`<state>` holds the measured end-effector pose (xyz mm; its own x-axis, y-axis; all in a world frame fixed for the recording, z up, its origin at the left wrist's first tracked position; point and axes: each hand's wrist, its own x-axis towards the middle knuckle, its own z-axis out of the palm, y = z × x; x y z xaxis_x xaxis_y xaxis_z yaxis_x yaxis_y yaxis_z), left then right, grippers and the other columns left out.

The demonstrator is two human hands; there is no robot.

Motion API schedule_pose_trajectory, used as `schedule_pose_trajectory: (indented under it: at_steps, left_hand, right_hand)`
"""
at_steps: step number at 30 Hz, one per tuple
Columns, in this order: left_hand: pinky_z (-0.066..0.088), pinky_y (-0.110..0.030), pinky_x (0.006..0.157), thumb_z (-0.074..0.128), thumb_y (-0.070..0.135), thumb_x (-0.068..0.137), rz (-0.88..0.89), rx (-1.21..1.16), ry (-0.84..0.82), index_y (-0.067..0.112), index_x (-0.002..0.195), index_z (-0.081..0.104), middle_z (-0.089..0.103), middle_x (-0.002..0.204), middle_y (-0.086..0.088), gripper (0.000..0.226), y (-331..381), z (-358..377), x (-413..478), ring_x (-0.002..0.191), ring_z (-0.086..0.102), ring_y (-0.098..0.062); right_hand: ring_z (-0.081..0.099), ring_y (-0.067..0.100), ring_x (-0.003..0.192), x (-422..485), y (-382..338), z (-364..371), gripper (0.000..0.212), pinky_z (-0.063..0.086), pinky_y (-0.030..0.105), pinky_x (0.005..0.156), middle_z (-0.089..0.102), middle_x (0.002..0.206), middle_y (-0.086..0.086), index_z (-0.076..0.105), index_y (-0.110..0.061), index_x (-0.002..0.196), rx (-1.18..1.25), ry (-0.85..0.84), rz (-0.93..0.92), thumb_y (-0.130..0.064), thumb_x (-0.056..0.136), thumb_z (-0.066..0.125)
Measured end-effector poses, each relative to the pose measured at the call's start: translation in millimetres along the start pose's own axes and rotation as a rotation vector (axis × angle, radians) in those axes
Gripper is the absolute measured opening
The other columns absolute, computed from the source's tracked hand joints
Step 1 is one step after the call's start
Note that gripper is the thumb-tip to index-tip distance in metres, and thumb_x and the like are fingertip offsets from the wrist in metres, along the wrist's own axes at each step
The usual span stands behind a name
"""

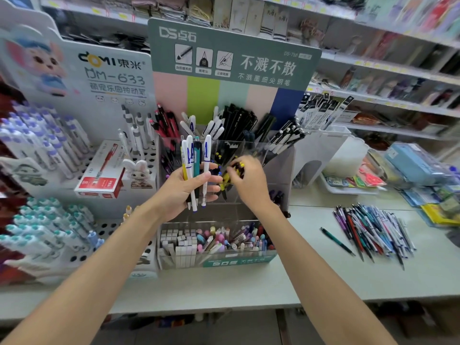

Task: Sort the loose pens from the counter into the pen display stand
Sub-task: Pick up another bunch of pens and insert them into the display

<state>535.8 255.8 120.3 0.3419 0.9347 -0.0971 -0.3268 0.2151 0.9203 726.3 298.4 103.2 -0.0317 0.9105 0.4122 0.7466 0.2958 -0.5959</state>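
My left hand [185,189] grips a bundle of several pens [195,168], white, teal and yellow, held upright in front of the clear pen display stand [278,165]. My right hand [249,180] pinches a yellow and black pen [227,176] at the stand's middle compartment, just right of the left hand. A pile of loose pens [373,231] lies on the counter [249,282] to the right, with one dark green pen [337,241] lying apart on its left side.
A clear box of erasers and small pens [216,245] sits on the counter below my hands. A white rack of pens [44,150] stands at the left with a red and white box [102,173]. Trays and packets [423,170] crowd the right.
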Motion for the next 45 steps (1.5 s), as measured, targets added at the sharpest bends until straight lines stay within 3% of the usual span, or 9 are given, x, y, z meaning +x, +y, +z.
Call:
schedule_pose_trajectory:
  at_steps: [5,8,11,19,28,34,39,42,45]
  left_hand:
    - [0.060,-0.040,0.081,0.055,0.016,0.094,0.021,0.020,-0.001,0.011,0.122,0.061,0.072,0.103,-0.015,0.028,4.3,-1.5,-3.7,0.084,0.070,-0.021]
    - [0.060,-0.041,0.082,0.056,0.016,0.093,0.031,0.034,0.009,0.013,0.120,0.063,0.073,0.102,-0.013,0.027,5.0,-5.0,-5.9,0.084,0.071,-0.020]
    - [0.060,-0.040,0.083,0.054,0.013,0.096,0.035,0.031,0.028,0.013,0.119,0.063,0.074,0.101,-0.011,0.025,5.9,-7.9,-7.2,0.083,0.071,-0.019]
    - [0.060,-0.039,0.082,0.054,0.012,0.097,0.042,0.042,0.022,0.011,0.122,0.061,0.073,0.105,-0.014,0.026,7.0,-5.1,-9.2,0.085,0.072,-0.020]
    - [0.060,-0.037,0.080,0.054,0.010,0.097,0.044,0.031,0.056,0.009,0.123,0.061,0.073,0.101,-0.013,0.027,6.3,-17.5,-10.2,0.083,0.070,-0.020]
    - [0.060,-0.038,0.081,0.053,0.010,0.098,0.044,0.046,0.057,0.009,0.123,0.061,0.073,0.103,-0.013,0.027,4.6,-19.4,-9.8,0.084,0.070,-0.020]
    - [0.059,-0.039,0.083,0.053,0.010,0.098,0.042,0.052,0.064,0.009,0.124,0.060,0.072,0.104,-0.013,0.027,4.1,-20.6,-9.0,0.086,0.070,-0.021]
    - [0.059,-0.040,0.083,0.053,0.011,0.097,0.042,0.056,0.064,0.009,0.122,0.061,0.073,0.103,-0.012,0.026,6.3,-21.8,-8.6,0.087,0.070,-0.021]
    - [0.059,-0.039,0.082,0.053,0.012,0.098,0.034,0.064,0.055,0.009,0.122,0.062,0.073,0.105,-0.012,0.026,8.1,-21.6,-7.3,0.088,0.070,-0.022]
  right_hand:
    - [0.050,0.027,0.108,2.6,0.7,-3.3,0.015,0.038,0.033,0.088,0.062,0.105,0.009,0.074,-0.010,0.092,-0.072,-0.076,0.053,-0.023,0.087,0.072]
    - [0.047,0.024,0.112,-4.2,0.8,-8.4,0.025,0.038,0.037,0.095,0.056,0.112,0.007,0.071,-0.013,0.106,-0.035,-0.131,0.059,-0.029,0.086,0.070]
    - [0.050,0.021,0.113,-10.2,-3.1,-9.5,0.039,0.036,0.038,0.097,0.060,0.116,0.002,0.065,-0.017,0.120,-0.056,0.014,-0.051,-0.030,0.084,0.070]
    - [0.042,0.031,0.122,-2.9,-9.6,12.1,0.054,0.033,0.045,0.098,0.051,0.131,0.009,0.055,-0.029,0.137,-0.379,-0.124,-0.196,-0.031,0.086,0.071]
    - [0.046,0.031,0.115,0.6,-7.7,6.1,0.050,0.034,0.047,0.096,0.053,0.127,0.009,0.058,-0.029,0.133,-0.355,-0.159,-0.300,-0.015,0.086,0.068]
    - [0.056,0.035,0.107,-4.7,9.0,8.2,0.039,0.043,0.046,0.087,0.060,0.123,0.012,0.067,-0.023,0.122,-0.421,-0.035,-0.425,-0.013,0.085,0.073]
    - [0.051,0.035,0.107,1.4,-0.9,9.0,0.024,0.042,0.047,0.088,0.055,0.120,0.013,0.060,-0.012,0.103,-0.302,-0.057,-0.374,-0.017,0.084,0.074]
    - [0.052,0.028,0.099,3.8,5.9,1.2,0.020,0.043,0.039,0.084,0.056,0.106,0.010,0.056,-0.008,0.091,-0.138,0.079,-0.269,-0.017,0.085,0.073]
    - [0.051,0.027,0.111,-1.7,16.3,-4.0,0.019,0.042,0.039,0.093,0.058,0.110,0.010,0.061,-0.009,0.094,-0.093,0.146,-0.179,-0.023,0.086,0.071]
